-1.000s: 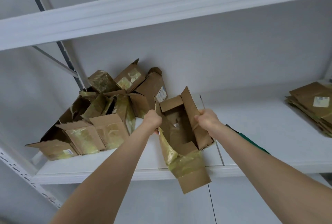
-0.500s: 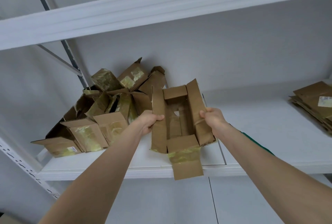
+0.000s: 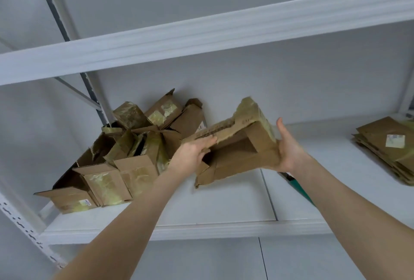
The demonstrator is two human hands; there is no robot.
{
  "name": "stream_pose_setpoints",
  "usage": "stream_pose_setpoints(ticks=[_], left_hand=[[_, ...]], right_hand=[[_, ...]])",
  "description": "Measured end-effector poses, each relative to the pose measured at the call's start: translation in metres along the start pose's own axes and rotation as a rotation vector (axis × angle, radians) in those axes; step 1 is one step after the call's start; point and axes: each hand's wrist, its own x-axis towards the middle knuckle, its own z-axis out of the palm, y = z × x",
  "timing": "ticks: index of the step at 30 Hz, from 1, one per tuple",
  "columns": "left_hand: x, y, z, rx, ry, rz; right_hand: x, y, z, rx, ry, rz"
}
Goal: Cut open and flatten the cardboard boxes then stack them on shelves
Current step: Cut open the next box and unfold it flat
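since the earlier frame the cardboard box (image 3: 237, 152) has been tipped over, and it now lies crosswise at centre frame, low over the shelf (image 3: 201, 210). its long axis runs left to right between the hands: the left hand (image 3: 192, 154) pinches the torn left flap, and the right hand (image 3: 289, 149) presses flat, fingers straight, against the right end. judgement: the flattened stack (image 3: 385, 152) lies at the frame's right edge, nearer the right hand, so the box would travel rightward once collapsed.

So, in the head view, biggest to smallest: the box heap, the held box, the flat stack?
1. box heap, clearly largest.
2. held box.
3. flat stack, though the frame edge cuts it off and it lies off to the side, so this rank is unsure.
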Motion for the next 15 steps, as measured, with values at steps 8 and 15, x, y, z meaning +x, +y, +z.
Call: stream_pose_setpoints(ticks=[8, 15], left_hand=[[-0.028, -0.012, 0.024, -0.007, -0.331, -0.093], [-0.028, -0.007, 0.022, -0.297, -0.293, -0.268]], right_hand=[[0.011, 0.023, -0.025, -0.315, 0.243, -0.025], [0.008, 0.025, -0.023, -0.576, 0.231, 0.040]])
